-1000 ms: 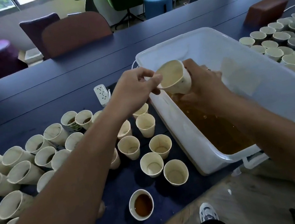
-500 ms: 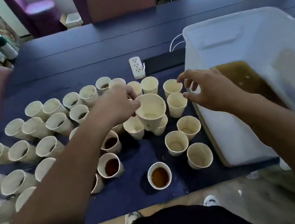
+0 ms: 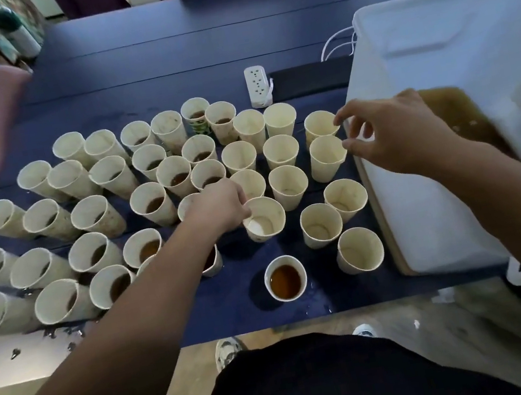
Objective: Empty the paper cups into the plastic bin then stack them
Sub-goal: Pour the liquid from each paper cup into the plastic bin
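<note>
Dozens of tapered paper cups point(image 3: 281, 152), translucent plastic bin point(image 3: 457, 58), dark tabletop point(image 3: 192, 52)

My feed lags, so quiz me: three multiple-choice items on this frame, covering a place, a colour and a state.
1. The translucent white plastic bin sits:
A. right of the cups
B. left of the cups
C. on the floor

2. The liquid in the nearest white paper cup is:
A. clear
B. brown
C. green

3. The left hand:
A. lies flat on the dark blue table
B. holds an emptied cream paper cup
C. holds the white power strip

Answers: 1 A, the bin fills the right edge. 2 B, dark amber shows inside. 3 B, its fingers grip the rim.
</note>
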### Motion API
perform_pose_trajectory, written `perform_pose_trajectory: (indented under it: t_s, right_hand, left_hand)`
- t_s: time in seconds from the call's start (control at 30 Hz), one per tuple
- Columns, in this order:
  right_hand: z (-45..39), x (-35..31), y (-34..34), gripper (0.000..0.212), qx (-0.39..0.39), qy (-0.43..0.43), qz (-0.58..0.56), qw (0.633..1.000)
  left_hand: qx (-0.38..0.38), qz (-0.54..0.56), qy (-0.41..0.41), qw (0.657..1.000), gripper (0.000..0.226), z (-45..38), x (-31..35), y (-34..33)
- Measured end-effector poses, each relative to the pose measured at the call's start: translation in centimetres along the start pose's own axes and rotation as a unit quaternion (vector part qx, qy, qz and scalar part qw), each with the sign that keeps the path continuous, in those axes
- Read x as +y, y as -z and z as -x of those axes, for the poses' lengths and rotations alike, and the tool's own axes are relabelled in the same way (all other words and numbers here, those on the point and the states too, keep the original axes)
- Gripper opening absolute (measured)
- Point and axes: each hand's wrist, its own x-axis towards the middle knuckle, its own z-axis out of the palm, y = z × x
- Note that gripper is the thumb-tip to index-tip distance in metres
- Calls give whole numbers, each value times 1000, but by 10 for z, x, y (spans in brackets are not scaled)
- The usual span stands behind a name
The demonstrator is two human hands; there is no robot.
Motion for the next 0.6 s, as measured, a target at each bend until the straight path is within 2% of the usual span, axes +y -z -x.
perform_pose_trajectory:
  t_s: [0.13,0.23,0.4,0.6]
  right_hand:
    - [0,3,0,32,3,2,-7,1000]
    - [-1,4,-1,32,7,6,-10,1000]
    - [-2,6,0,31,13,14,-8,1000]
    - [-1,5,-3,30,9,14,-1,1000]
  left_hand:
    - [19,-18,-2,1000,47,7,-3,-7]
    - [21,-28,2,999,40,22,-1,-11]
    - [-78,-80,-10,994,34,37,4,-34]
    - [-113,-108,-22,987,30,39,1,-67]
